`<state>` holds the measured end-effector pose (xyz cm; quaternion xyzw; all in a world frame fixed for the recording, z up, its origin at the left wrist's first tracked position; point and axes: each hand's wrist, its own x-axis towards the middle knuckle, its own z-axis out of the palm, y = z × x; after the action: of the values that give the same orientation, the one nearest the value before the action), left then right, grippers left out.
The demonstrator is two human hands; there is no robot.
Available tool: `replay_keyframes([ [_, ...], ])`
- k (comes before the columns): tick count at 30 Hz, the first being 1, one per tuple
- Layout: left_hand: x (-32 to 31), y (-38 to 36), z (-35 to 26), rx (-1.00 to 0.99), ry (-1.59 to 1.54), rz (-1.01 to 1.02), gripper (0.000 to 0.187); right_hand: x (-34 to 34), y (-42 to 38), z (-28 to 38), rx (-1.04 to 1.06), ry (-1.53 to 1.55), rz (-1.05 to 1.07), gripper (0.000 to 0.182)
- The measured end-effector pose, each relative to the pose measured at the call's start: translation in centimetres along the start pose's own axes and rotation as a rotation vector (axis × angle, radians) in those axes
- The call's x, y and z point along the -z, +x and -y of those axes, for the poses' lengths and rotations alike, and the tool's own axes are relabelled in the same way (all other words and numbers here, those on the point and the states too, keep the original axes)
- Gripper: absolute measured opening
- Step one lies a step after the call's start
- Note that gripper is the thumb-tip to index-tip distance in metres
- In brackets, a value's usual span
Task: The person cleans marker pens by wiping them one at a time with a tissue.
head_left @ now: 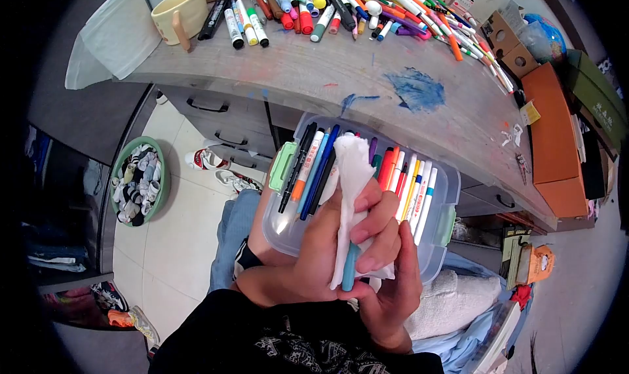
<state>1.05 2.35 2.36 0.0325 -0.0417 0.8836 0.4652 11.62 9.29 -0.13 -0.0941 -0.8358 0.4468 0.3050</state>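
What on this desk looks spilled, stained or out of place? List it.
A smeared blue stain marks the desk, with a thinner blue streak beside it. Loose markers sprawl unsorted across the back. Nothing else stands out.

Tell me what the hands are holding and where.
Both hands, left hand and right hand, grip a teal marker around its middle, through a white tissue.

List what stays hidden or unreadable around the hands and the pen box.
Head view only:
- Teal pen: upper part wrapped in the white tissue.
- Left hand and right hand: grip overlaps, fingers partly covered.
- Clear box: near side behind the hands.
- Pen labels: too small.
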Motion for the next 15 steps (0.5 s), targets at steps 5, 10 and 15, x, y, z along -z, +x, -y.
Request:
replay_keyframes([
  [5, 0.14, -0.09, -0.23, -0.020, -0.001, 0.004, 0.025, 0.21, 0.06, -0.61, 0.155, -0.096, 0.016, 0.094],
  [10, 0.35, -0.24, -0.30, -0.006, -0.019, 0.046, 0.027, 0.37, 0.36, 0.08, 0.155, -0.095, 0.035, 0.089],
  [15, 0.75, -0.30, -0.04, 0.001, -0.043, 0.076, 0.040, 0.44, 0.27, 0.38, 0.152, -0.041, 0.009, 0.080],
])
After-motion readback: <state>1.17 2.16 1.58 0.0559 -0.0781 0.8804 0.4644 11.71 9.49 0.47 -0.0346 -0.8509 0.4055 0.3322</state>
